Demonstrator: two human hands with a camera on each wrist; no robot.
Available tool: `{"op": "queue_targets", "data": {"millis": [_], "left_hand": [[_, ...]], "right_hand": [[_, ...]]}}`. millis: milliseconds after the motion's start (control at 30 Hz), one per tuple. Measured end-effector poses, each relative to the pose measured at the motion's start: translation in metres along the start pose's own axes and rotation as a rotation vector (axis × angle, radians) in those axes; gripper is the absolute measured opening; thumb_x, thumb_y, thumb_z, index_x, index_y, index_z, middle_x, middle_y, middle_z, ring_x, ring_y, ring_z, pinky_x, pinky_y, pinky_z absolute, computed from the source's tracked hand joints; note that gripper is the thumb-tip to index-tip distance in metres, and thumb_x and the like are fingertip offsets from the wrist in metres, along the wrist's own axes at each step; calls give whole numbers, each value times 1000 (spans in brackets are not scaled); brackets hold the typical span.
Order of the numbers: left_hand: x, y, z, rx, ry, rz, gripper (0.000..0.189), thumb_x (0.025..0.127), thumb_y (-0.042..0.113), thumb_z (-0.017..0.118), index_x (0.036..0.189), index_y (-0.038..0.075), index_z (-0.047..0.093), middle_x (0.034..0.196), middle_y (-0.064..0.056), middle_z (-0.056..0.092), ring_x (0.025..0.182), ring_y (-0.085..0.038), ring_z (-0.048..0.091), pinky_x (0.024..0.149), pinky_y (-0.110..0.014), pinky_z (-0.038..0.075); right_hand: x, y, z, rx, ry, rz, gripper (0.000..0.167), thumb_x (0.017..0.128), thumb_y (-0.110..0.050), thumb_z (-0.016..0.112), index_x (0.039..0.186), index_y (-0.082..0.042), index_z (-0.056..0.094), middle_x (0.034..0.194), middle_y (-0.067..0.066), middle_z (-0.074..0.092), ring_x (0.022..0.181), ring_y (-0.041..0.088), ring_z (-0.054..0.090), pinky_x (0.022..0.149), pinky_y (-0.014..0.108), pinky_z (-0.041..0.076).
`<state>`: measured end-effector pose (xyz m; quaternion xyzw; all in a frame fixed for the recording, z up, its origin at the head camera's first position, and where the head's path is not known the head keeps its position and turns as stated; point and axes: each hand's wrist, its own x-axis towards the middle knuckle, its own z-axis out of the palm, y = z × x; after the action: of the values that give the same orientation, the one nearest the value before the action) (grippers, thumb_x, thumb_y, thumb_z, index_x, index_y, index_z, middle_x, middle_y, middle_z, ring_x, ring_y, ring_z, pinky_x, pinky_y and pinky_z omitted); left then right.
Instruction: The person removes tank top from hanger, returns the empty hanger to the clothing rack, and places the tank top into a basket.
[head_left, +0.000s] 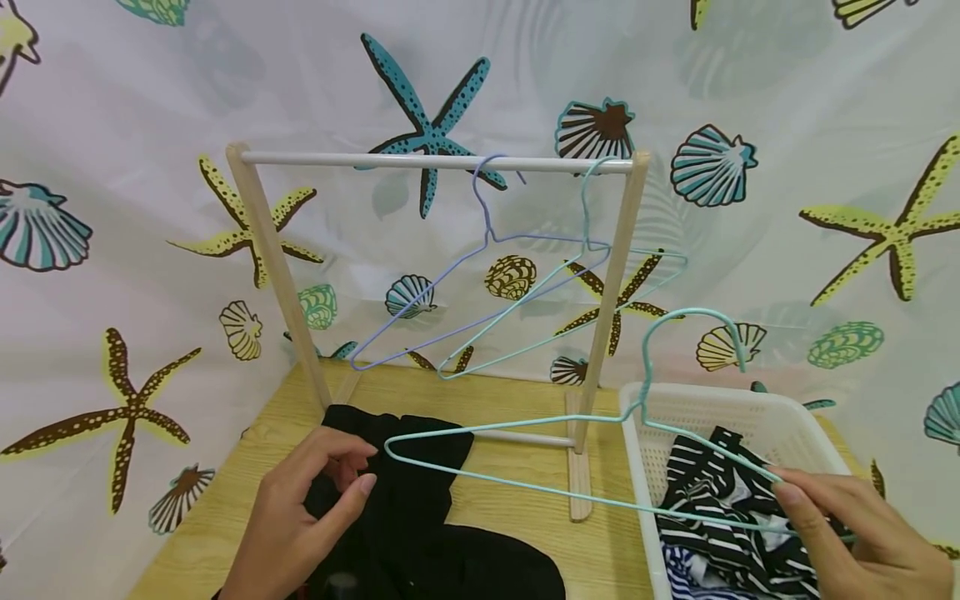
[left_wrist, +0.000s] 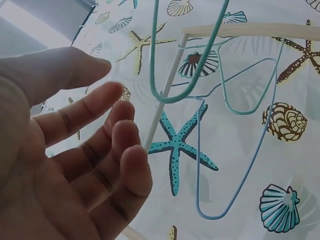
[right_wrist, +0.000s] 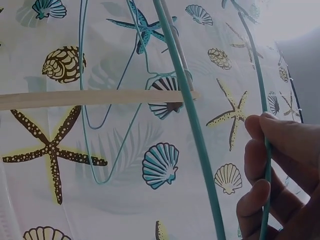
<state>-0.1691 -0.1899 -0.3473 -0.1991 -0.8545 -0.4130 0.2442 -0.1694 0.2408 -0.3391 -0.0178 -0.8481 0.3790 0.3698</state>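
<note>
My right hand [head_left: 862, 525] pinches a mint-green clothes hanger [head_left: 555, 492] near its right end, between thumb and fingers; the hook points up. In the right wrist view the thumb and fingertips press on the hanger wire [right_wrist: 264, 95]. My left hand [head_left: 307, 500] is just off the hanger's left end, fingers loosely bent, holding nothing. The left wrist view shows a gap between the left fingertips [left_wrist: 131, 132] and the hanger's rounded end [left_wrist: 172, 99]. Below the hanger, a black garment [head_left: 420, 542] lies on the wooden table [head_left: 510, 533], partly behind the left hand.
A small rack with a white rail [head_left: 322, 158] and wooden posts [head_left: 611, 300] stands behind. From its rail hang a purple hanger [head_left: 420, 312] and another mint hanger [head_left: 517, 308]. To the right, a white basket [head_left: 633, 467] holds striped clothes [head_left: 712, 492]. A patterned curtain [head_left: 480, 75] covers the back.
</note>
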Motion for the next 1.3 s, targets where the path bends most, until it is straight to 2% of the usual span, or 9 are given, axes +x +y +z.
{"op": "queue_targets", "data": {"millis": [133,333,400,533,633,833,1000,1167,1300], "left_hand": [[1,0,-1,-4,13,-14,41,83,-5,70,116,16,58,103,5,56,86,-8,52,70,-18,47],[-2,2,0,-33,-28,20,34,85,-5,67,111,17,62,106,5,57,83,-6,51,73,-21,45],[-2,2,1,-39,-36,34,32,86,-5,65,109,19,63,106,6,58,85,-6,52,75,-20,44],[-2,2,3,-63,-17,82,33,88,-8,60,105,20,65,102,6,59,87,-7,54,78,-19,44],[-2,1,4,-70,12,120,36,87,-11,58,105,20,65,100,5,61,87,-7,55,78,-18,44],[0,1,5,-85,30,146,36,86,-13,58,102,19,66,94,6,62,80,-5,56,74,-18,45],[0,0,2,-70,21,121,33,87,-11,60,100,19,67,89,9,61,74,-4,55,67,-20,45],[-1,0,0,-39,-4,93,32,88,-8,62,102,20,68,86,12,59,71,-3,53,65,-20,44],[-1,0,-1,-34,15,83,32,89,-8,61,104,19,68,83,11,55,69,-3,50,61,-20,42]], "right_hand": [[-1,-5,5,139,11,-33,17,79,17,67,94,9,73,89,-14,67,84,2,61,73,6,44],[-7,-11,13,306,-62,-60,19,78,24,63,94,17,69,89,9,70,82,10,62,71,14,48],[-10,-11,18,398,-79,-83,18,78,24,62,94,18,67,90,12,69,82,11,62,71,14,48],[-15,-10,26,479,-96,-141,22,75,28,62,94,19,67,91,12,70,80,12,63,69,14,48],[-16,-12,28,411,-107,-144,26,72,29,64,93,15,69,89,8,70,77,11,62,66,14,47],[-15,-16,30,379,-149,-153,28,73,27,66,95,11,71,87,7,68,75,10,57,63,15,44],[-14,-22,29,252,-194,-71,26,77,18,69,97,2,74,87,2,68,73,8,54,63,17,43],[-18,-21,31,237,-186,-94,27,74,19,71,94,0,75,84,2,69,70,6,55,59,16,43],[-18,-23,34,221,-177,-93,27,76,14,73,94,-5,76,82,-1,68,66,5,53,55,18,40]]}}
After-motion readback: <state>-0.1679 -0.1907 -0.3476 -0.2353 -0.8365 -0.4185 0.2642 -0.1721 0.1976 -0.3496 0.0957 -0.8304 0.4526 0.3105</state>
